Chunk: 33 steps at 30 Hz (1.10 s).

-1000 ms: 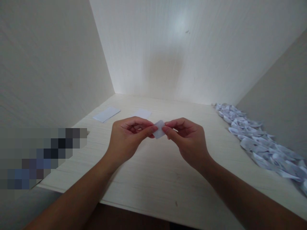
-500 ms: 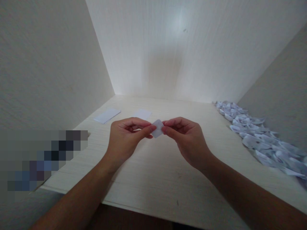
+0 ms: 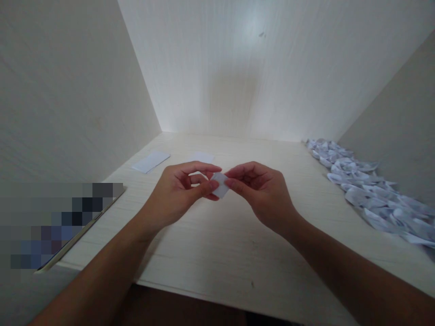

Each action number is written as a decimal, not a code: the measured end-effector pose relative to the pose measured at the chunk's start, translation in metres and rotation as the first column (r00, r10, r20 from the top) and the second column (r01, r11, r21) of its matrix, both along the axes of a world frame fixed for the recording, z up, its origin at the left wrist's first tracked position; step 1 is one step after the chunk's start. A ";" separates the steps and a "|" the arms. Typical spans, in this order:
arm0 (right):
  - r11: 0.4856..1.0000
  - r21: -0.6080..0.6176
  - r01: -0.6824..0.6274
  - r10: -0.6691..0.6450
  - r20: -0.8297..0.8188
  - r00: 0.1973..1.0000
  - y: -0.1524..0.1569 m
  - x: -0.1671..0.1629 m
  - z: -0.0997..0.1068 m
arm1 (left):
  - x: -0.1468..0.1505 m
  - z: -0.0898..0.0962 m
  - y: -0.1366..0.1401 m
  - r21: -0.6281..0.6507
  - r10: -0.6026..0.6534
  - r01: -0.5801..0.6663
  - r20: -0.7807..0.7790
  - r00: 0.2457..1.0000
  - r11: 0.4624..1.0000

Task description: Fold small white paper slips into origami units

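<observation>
Between both hands, above the middle of the table, is a small white piece of folded paper [image 3: 220, 189], tilted so a corner points down. My left hand [image 3: 185, 188] pinches its left side, thumb on the near face, with the index finger arched over the top. On the other side my right hand [image 3: 260, 188] pinches the paper's right edge between thumb and fingertips. The fingertips hide part of the paper, so its exact folds cannot be made out.
A flat white sheet [image 3: 151, 161] lies at the back left of the table [image 3: 210, 258]. Another white sheet [image 3: 203, 157] sits partly behind my left hand. Along the right wall runs a long heap of folded white papers [image 3: 360, 185]. Panels enclose the back and both sides.
The paper has shifted slightly left and down and is turned a little. My left index finger has lifted into an arch over it. The view has tilted slightly.
</observation>
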State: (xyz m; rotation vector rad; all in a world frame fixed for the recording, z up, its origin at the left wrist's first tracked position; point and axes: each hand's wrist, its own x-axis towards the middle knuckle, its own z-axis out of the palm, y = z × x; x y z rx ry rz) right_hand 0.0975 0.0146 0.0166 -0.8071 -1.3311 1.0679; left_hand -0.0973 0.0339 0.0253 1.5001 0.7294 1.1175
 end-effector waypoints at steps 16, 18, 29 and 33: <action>0.996 -0.076 -0.042 0.044 0.028 0.999 0.002 -0.001 -0.002 | 0.003 -0.001 -0.001 -0.062 0.087 -0.086 0.014 0.996 0.994; 0.995 -0.091 -0.028 0.030 0.017 0.999 0.003 0.000 -0.002 | 0.003 0.000 -0.001 -0.076 0.077 -0.077 -0.003 0.997 0.994; 0.998 -0.042 0.052 -0.052 -0.008 0.999 0.006 0.002 -0.002 | 0.003 0.002 -0.004 -0.052 0.126 -0.126 -0.004 0.992 0.991; 0.999 -0.010 0.032 -0.032 0.018 0.999 0.006 0.003 -0.002 | 0.005 0.001 -0.005 -0.002 0.132 -0.132 0.001 0.991 0.991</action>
